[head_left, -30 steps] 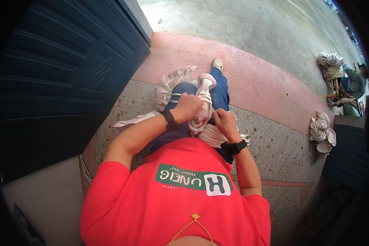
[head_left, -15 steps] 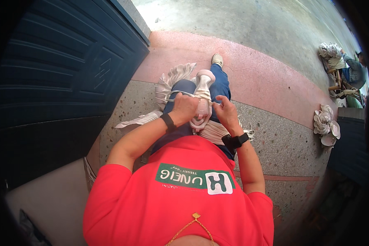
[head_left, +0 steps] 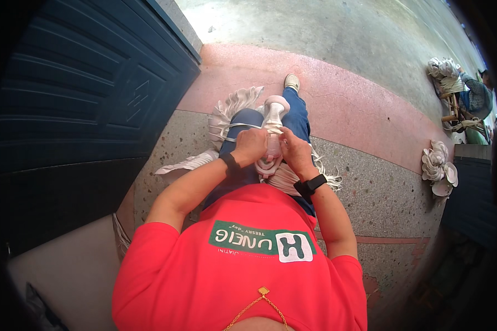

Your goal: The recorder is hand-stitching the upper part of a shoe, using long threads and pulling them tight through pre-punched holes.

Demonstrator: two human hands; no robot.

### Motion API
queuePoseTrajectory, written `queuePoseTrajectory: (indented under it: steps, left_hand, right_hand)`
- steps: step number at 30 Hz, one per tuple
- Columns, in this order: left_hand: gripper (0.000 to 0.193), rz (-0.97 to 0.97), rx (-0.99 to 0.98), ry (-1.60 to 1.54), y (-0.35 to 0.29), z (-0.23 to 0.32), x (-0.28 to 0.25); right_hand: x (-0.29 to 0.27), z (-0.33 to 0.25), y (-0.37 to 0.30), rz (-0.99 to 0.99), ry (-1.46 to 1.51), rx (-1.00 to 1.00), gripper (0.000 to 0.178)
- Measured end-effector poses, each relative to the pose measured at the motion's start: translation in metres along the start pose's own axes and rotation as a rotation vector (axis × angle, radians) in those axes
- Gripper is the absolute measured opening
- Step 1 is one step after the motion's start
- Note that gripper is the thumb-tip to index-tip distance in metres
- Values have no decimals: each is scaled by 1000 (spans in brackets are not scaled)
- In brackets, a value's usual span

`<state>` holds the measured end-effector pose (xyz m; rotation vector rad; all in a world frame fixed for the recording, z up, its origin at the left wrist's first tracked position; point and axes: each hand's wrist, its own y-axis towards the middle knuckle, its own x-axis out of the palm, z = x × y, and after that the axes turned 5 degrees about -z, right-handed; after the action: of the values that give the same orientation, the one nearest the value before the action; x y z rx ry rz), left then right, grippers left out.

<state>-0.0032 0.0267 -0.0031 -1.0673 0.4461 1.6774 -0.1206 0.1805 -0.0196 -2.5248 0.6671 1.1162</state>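
Here's the pale shoe upper (head_left: 275,112), set lengthwise in the lap, with a white lace (head_left: 242,124) looping over the left thigh (head_left: 248,116). The left hand (head_left: 250,147) is curled tight on the upper's left side. The right hand (head_left: 296,151) bends in at the lacing, fingers bunched; whether they pinch a strand, I can't tell. Threading or snugging the lace, I'd judge! Next calls for a steady left hold and a careful, even draw with the right.

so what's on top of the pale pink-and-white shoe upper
Cream laces show across the middle of the shoe upper, between the bare left hand and bare right hand. Whatever the hands cover can't be seen.
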Motion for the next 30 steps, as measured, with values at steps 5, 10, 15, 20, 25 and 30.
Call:
queuePoseTrajectory:
  steps: [5, 10, 15, 20, 25, 30]
  left_hand:
    - [19, -267, -197, -849, 14, -29, 9]
    - [15, -389, -348, -1152, 22, -19, 8]
    - [17, -164, -189, -644, 16, -5, 14]
    - [23, -53, 45, 66, 15, 9, -7]
    - [27, -82, 209, -34, 33, 26, -27]
    - [28, 29, 49, -812, 100, 35, -133]
  right_hand:
    - [-4, 1, -1, 18, 109, -3, 42]
    - [0, 5, 1, 24, 159, 30, 41]
    - [6, 9, 8, 26, 298, 57, 41]
    - [3, 9, 18, -28, 421, 113, 42]
    - [-41, 4, 30, -12, 745, 193, 40]
    - [-85, 8, 30, -73, 500, 263, 36]
